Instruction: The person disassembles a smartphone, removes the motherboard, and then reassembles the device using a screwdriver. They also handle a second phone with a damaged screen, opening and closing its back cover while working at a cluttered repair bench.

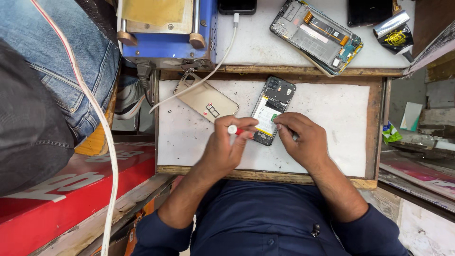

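Working inside the opened black phone with white battery: left hand grips a red-handled screwdriver, right hand pinches the phone's near edge; steady tip placement seems needed next.

A worn white matt surface is lying in a rough wooden frame; the gold back cover is looking smooth and metallic.

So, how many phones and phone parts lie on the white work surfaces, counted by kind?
Opened phones showing inner parts: 2, black one under the hands, larger one above.
Gold phone back covers: 1
Dark closed phones: 2
Total: 5
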### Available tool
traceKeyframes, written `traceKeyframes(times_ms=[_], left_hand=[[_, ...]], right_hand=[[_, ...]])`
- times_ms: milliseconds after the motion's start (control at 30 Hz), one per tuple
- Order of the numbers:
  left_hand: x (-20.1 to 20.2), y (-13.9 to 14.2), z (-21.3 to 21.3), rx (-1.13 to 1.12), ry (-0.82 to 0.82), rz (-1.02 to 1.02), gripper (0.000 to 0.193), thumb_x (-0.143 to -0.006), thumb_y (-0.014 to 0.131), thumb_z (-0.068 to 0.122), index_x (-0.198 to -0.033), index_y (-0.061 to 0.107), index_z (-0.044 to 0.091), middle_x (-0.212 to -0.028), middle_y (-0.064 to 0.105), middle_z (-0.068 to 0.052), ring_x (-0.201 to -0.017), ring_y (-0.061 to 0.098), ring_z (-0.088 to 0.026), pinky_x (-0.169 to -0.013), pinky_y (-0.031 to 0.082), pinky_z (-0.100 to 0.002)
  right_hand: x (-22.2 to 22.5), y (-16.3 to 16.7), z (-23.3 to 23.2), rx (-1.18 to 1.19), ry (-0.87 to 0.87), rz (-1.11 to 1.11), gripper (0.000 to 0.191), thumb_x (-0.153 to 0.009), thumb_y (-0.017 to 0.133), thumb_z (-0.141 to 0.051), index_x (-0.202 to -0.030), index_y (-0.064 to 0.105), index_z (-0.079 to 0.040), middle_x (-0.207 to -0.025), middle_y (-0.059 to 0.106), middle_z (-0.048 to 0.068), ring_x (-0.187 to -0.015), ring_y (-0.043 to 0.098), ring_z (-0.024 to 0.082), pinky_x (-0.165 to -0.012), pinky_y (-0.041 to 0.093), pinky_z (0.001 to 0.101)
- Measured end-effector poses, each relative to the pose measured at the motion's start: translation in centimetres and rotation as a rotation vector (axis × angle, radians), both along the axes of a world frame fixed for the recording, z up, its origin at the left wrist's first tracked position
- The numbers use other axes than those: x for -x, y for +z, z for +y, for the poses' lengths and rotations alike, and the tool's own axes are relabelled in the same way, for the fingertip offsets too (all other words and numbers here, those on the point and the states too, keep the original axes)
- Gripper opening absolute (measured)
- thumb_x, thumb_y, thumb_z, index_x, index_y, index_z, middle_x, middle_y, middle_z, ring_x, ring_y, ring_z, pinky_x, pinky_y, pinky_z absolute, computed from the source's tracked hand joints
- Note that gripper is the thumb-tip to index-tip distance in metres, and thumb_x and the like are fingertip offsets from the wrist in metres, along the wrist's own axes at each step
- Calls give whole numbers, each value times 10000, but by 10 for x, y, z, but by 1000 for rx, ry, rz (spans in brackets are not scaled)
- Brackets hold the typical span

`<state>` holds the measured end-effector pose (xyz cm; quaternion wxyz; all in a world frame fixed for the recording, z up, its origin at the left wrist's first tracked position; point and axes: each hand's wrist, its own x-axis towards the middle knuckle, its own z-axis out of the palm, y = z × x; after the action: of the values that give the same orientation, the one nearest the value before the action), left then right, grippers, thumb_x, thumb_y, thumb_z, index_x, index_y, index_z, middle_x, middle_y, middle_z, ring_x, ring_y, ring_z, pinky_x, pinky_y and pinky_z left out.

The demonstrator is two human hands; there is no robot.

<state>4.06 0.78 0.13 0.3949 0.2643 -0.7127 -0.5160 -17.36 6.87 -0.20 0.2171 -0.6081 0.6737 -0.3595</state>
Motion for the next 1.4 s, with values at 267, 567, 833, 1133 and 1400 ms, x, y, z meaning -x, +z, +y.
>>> traceKeyframes(times_ms=[267, 567, 833, 1133, 1400], left_hand=[[21, -20, 9, 284, 65, -116, 445, -1007, 723, 65, -1362, 455, 63, -1070, 733, -142, -945, 771, -250, -803, 647, -340], [26, -24, 9, 262, 50, -103, 398, -1020, 713, 58, -1325, 458, 61, -1084, 727, -142, -938, 776, -247, -791, 650, -329], [27, -19, 11, 340, -2, -136, 389, -1033, 703, 81, -1306, 425, 81, -1082, 719, -134, -939, 769, -241, -780, 654, -321], [25, -24, 12, 315, -18, -153, 381, -1053, 661, 90, -1332, 402, 70, -1106, 713, -141, -973, 776, -255, -812, 675, -325], [29, -14, 11, 346, 7, -162, 375, -1044, 677, 83, -1314, 417, 81, -1086, 716, -141, -986, 769, -258, -824, 664, -332]], right_hand=[[-1, 3, 0, -27, -10, -38, 154, -916, 731, -81, -1064, 774, -82, -1074, 773, 63, -771, 735, 138, -662, 584, 254], [-1, 0, 0, -32, -2, -28, 168, -913, 727, -93, -1075, 768, -78, -1089, 773, 55, -782, 744, 146, -667, 589, 256], [0, -2, 0, -45, 4, -26, 168, -922, 713, -108, -1078, 773, -81, -1093, 774, 55, -802, 752, 156, -691, 599, 267], [0, -5, 0, -86, 6, -32, 166, -926, 726, -130, -1078, 772, -81, -1099, 776, 53, -793, 753, 140, -674, 603, 256], [0, -5, 0, -75, -5, -29, 158, -926, 735, -126, -1075, 775, -92, -1090, 778, 49, -826, 756, 142, -692, 604, 255]])
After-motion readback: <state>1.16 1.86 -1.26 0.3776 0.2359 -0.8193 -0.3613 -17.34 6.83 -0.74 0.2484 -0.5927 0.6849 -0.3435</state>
